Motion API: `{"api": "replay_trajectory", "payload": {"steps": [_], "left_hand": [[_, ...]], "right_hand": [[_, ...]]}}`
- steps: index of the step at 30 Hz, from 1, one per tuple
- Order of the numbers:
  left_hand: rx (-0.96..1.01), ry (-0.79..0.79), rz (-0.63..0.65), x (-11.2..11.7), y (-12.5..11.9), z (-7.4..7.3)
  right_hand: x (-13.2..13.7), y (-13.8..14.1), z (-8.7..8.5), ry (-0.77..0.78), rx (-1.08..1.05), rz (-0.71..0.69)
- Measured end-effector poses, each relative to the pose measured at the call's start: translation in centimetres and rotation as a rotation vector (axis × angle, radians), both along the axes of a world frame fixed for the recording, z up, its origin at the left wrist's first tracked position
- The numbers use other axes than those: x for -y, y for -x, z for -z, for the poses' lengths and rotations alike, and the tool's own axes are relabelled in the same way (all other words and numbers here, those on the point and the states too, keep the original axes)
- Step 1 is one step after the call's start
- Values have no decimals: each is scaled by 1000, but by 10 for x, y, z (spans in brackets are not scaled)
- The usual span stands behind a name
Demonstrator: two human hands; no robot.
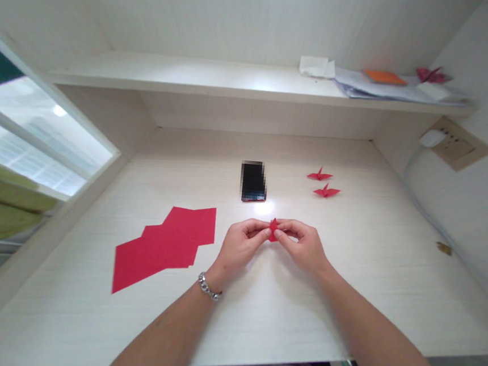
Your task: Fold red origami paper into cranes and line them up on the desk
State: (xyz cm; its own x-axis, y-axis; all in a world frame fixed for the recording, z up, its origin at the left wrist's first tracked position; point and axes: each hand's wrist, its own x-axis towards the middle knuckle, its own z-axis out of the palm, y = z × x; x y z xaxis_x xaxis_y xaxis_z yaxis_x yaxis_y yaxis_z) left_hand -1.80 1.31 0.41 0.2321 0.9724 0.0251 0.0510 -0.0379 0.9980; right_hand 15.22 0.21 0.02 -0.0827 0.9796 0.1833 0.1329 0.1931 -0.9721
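Folded paper (272,234), the little red piece, is pinched between both hands just above the near-middle part of the desk (252,326), pointy end facing the far side; the left hand (238,244) has thumb and fingertips closed on its left edge, the right hand (303,246) does the same on the right, so neither side is let go; my guess is that something this tiny needs both thumbs on it to keep the creases from springing open; forearms look low, maybe resting on the desk, can't really tell, but that'd keep things steady. Loose red sheets (166,239) lie overlapped on the left, probably so one can be slid off by a corner, and they're near the left hand without sitting under the work; two paper birds (327,191) stand off to the far right, wings spread, likely parked there so no sleeve squashes them; the phone (253,181) lies flat straight ahead, past the fingers, seemingly put where a quick glance reaches it, though its screen's too blocky to read.
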Motion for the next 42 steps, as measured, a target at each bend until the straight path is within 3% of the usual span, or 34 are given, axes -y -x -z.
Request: {"api": "replay_trajectory", "payload": {"steps": [11,20,25,32,37,42], "left_hand": [[-32,-7,-20,0,1,1],[106,51,-56,2,-5,6],[48,53,-1,4,-5,8],[-74,21,-30,5,-6,1],[-100,-7,-8,6,-6,6],[-126,-10,25,7,-8,9]], "right_hand": [[-1,0,2,35,28,70],[-7,2,9,202,-217,55],[-9,2,10,252,-143,33],[-8,2,6,255,-141,46],[-9,2,10,262,-152,16],[-8,2,14,218,-27,70]]}}
